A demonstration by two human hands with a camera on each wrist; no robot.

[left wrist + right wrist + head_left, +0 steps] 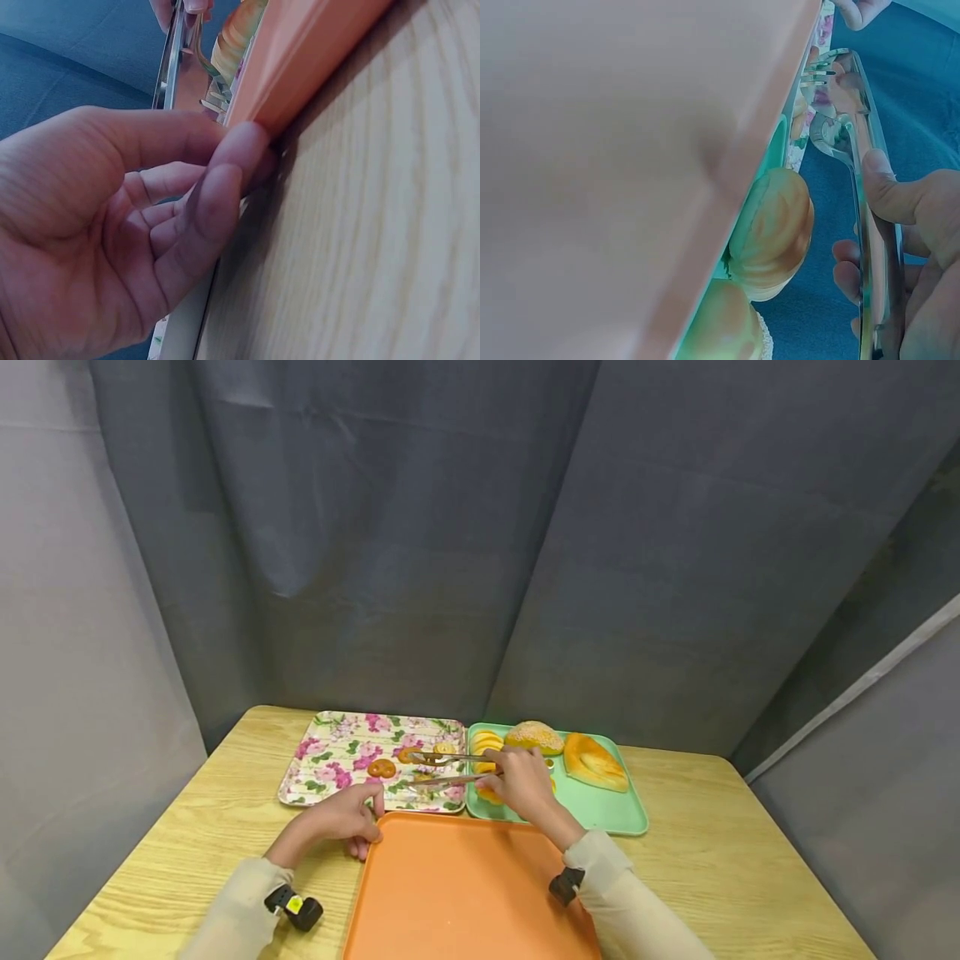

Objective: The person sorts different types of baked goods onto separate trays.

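Observation:
My right hand (519,778) grips metal tongs (442,768) that point left over a floral tray (330,760). The tongs' arms stand apart, their tips close to small brown pastries (382,768) on that tray. In the right wrist view the fingers (922,247) wrap the tongs (855,112) with nothing between the tips. My left hand (358,817) holds the far left corner of an orange tray (465,885). Up close, its thumb and forefinger (217,195) press on the tray's rim (300,60).
A green tray (607,814) at the back right carries a seeded bun (534,737), a long golden loaf (595,762) and yellow slices (486,742). All three trays lie on a wooden table (712,860) enclosed by grey curtains.

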